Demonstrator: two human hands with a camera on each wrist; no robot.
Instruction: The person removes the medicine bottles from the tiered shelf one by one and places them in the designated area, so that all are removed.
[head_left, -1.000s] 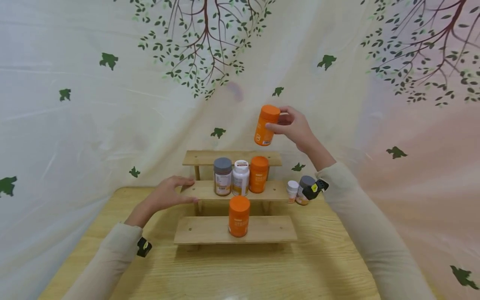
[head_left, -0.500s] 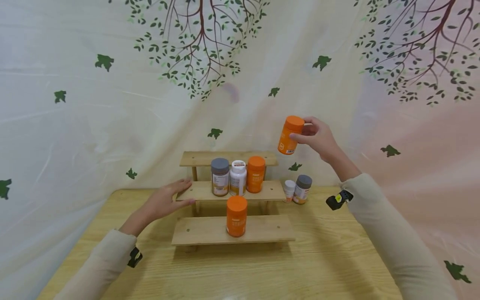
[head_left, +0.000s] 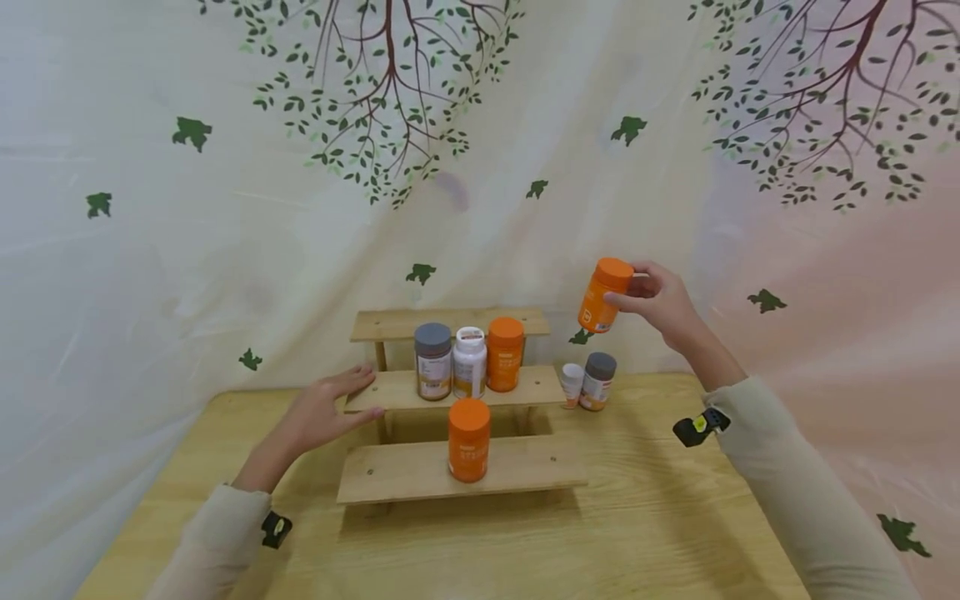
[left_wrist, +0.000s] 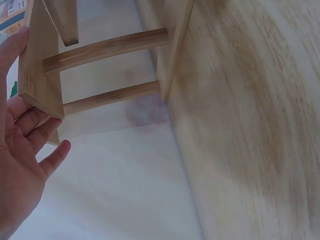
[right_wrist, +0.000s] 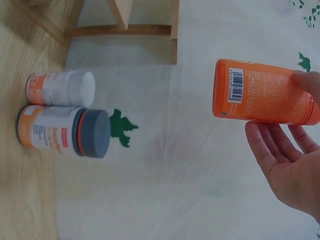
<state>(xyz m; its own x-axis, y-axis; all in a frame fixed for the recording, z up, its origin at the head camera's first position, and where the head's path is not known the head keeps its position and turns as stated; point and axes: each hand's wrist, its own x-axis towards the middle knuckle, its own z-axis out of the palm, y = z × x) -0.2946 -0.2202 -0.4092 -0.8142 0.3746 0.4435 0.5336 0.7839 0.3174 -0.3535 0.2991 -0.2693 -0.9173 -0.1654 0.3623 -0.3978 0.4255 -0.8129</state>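
My right hand (head_left: 663,310) holds an orange pill bottle (head_left: 602,296) in the air, right of the stand and above the table, slightly tilted. In the right wrist view, the thumb lies on one side of the orange bottle (right_wrist: 260,92) and the fingers on the other, its barcode showing. My left hand (head_left: 318,412) grips the left end of the middle step of a three-step wooden stand (head_left: 390,392). On that step stand a grey-capped bottle (head_left: 433,367), a white bottle (head_left: 469,367) and another orange bottle (head_left: 505,358). One more orange bottle (head_left: 468,446) stands on the lowest step.
Right of the stand, a small white-capped bottle (head_left: 572,383) and a grey-capped bottle (head_left: 597,385) stand side by side on the wooden table (head_left: 637,500). Behind the table hangs a pale cloth (head_left: 315,250) printed with leaves and branches.
My right hand has carried the orange bottle rightward and down from above the stand. My left hand stays at the step's end, while the whole view has shifted slightly.
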